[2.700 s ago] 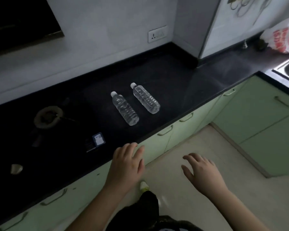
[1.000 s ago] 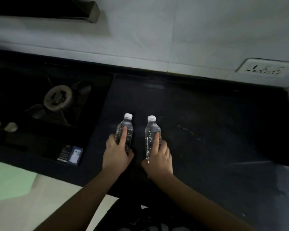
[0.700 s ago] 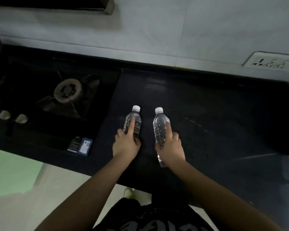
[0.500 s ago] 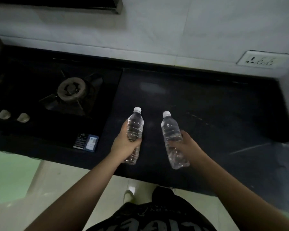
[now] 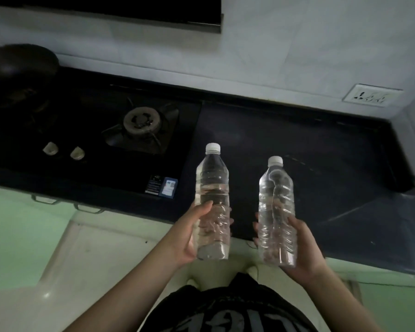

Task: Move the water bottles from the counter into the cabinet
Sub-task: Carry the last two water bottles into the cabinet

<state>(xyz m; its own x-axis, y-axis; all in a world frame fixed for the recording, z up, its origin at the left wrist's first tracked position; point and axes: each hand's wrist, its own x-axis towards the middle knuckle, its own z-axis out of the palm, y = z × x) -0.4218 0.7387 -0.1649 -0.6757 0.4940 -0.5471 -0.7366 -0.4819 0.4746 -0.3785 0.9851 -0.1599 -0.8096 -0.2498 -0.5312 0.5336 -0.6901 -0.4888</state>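
You grip one clear water bottle [image 5: 212, 200] in your left hand [image 5: 189, 236] and another [image 5: 276, 212] in your right hand [image 5: 300, 248], both lifted off the dark surface [image 5: 321, 164]. Stowing them in the green cabinet [image 5: 22, 224] below remains.

— What's the person wearing?
— A black top [image 5: 228, 310] with grey lettering across it, at the bottom centre of the frame
— Sleeves?
— None showing; both forearms [image 5: 134, 281] are bare to the frame's edge
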